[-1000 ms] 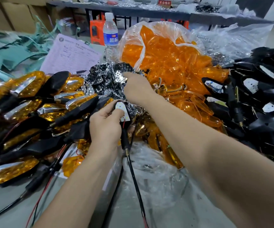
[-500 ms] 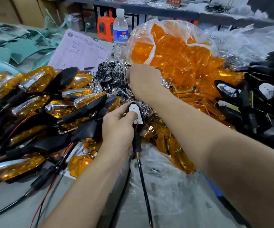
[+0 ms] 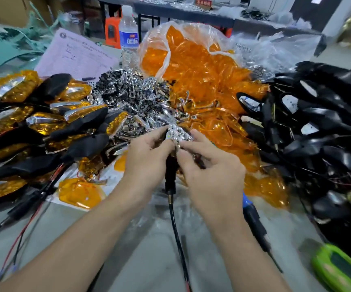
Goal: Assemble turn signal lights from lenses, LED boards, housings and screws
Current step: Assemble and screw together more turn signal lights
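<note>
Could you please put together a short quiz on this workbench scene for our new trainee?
1. True or false: the water bottle lies on its side.
2. The black housings without lenses are piled: A) on the person's left, B) on the person's right, C) inside a bag.
3. What shiny part do the left hand and right hand hold between them?
Key: 1 false, it stands upright; 2 B; 3 a silver reflector.

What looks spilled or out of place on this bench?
The orange lenses spill from their open clear bag across the table, mixing with the chrome reflectors. A water bottle stands right behind them.
</note>
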